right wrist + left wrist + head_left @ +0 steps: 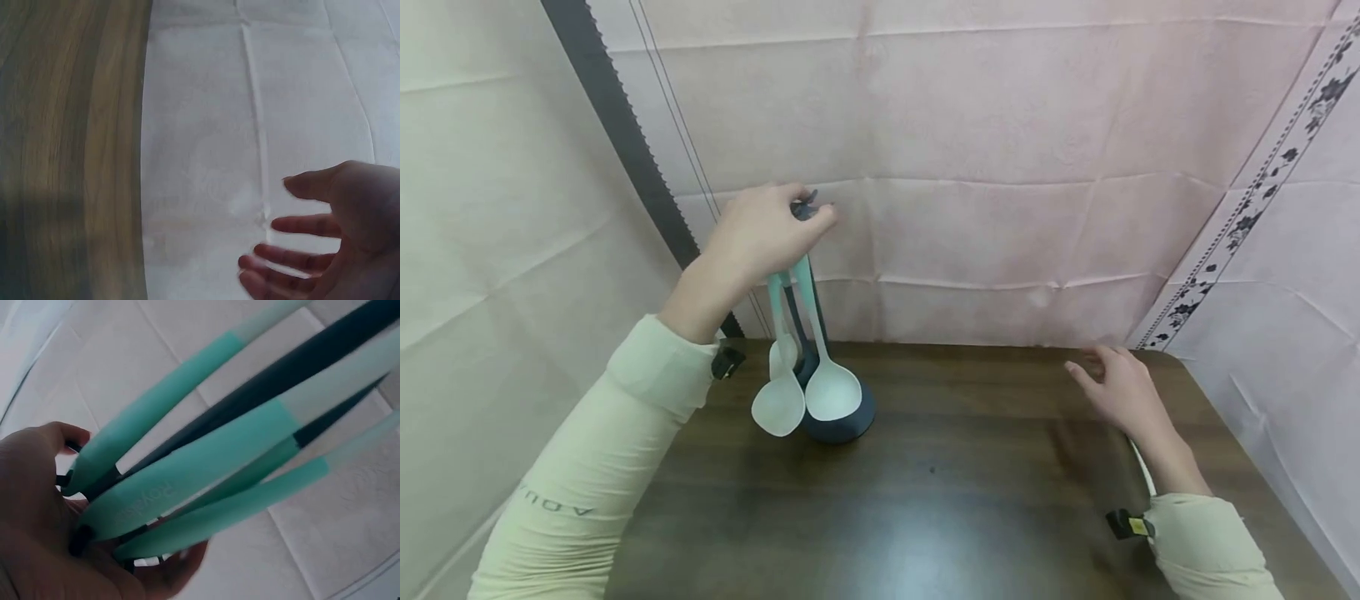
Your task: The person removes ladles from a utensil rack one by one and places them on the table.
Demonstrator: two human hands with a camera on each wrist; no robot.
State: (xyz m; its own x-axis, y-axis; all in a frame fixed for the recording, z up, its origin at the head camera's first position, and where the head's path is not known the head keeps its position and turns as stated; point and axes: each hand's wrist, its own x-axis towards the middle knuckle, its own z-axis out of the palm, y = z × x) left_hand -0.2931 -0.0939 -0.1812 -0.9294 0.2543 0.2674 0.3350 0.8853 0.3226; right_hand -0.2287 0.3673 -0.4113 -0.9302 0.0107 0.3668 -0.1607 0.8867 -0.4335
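The left hand (760, 229), ten o'clock, grips a dark-blue round-based stand (850, 427) of mint-handled utensils (833, 390), mostly hiding its top; the right hand (1122, 393), toward four, hangs relaxed.

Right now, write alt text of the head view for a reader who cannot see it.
A person's left hand holds the top of a dark stand hung with pale kitchen spoons, toward the far left of a brown table. The right hand, holding nothing, is near the table's far right corner, and pale creased cloth hangs behind.
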